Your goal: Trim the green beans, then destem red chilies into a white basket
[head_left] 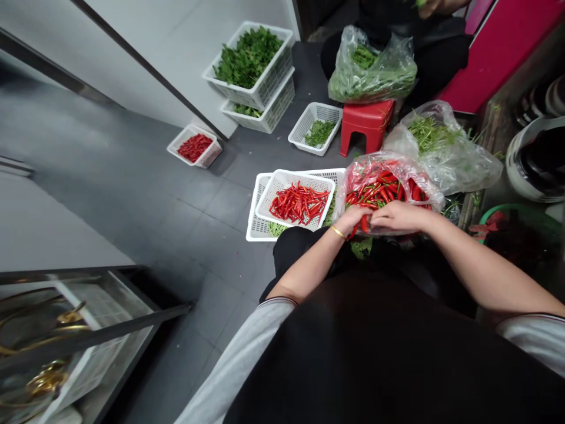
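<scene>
Gripping light, slippery red chilli (364, 224) | left hand (352, 218), right hand (397, 216) fingers closed on it | at plastic bag (388, 168) | stem end likely surest hold

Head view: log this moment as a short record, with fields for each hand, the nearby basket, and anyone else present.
left hand: touching a red chili, gold bangle on the wrist
right hand: beside it, at the mouth of a clear plastic bag of red chilies
nearby: white plastic basket holding red chilies
other person: co-worker's hand, beyond a bag of greens
</scene>
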Available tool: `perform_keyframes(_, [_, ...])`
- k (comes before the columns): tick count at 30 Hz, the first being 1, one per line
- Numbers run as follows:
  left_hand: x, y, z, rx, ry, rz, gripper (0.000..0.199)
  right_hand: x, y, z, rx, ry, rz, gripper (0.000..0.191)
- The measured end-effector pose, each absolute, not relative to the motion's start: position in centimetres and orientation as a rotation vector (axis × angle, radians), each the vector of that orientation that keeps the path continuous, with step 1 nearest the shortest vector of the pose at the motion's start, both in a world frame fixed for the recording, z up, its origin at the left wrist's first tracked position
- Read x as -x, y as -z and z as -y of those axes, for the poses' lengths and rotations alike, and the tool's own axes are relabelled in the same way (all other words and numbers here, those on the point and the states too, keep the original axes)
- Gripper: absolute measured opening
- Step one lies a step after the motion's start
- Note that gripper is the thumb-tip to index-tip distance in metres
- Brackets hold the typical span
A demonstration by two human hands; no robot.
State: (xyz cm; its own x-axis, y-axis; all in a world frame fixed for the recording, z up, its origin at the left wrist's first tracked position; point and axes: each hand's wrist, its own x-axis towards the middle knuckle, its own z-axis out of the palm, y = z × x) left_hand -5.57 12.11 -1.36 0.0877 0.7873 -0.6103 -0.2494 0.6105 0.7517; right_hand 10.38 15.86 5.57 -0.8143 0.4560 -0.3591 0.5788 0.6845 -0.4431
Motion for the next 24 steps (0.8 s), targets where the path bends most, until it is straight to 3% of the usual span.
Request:
perform_keyframes(4, [8.6,1.7,-11.4,-0.831,-0.694,-1.612,0.026,-7.9,-2.7,-18.5,-1.312,0.209,-2.542,0.033])
perform_keyframes(9, [11.8,-0.1,-10.1,-0.898,-0.655,-1.585,0.02,-1.9,-0.1,-18.7,-0.99,0.262,-2.526,0.033])
perform_keyframes(12, [11.9,-1.2,-10.4,-0.698,-0.88,-1.315,0.008,-3.5,-0.8,-19.7,-1.124,0.244,-2.633,0.031])
perform_keyframes(15, [10.6,-1.7,-12.2,-0.733,-1.078,-1.232,0.017,-7.3,-2.6,-20.8,-1.364,0.294,-2.755,0.034])
perform_keyframes(18, [8.3,-1.7,-14.2,-0.911,-0.96,-1.234,0.023,-9.5,-4.2,-20.7,-1.451,0.417,-2.869,0.038])
perform_keyframes(24, [7.0,-1.8,-13.5,-0.781,-0.855,-1.174,0.023,-8.6,-3.9,-18.4,-1.566,0.258,-2.954,0.041])
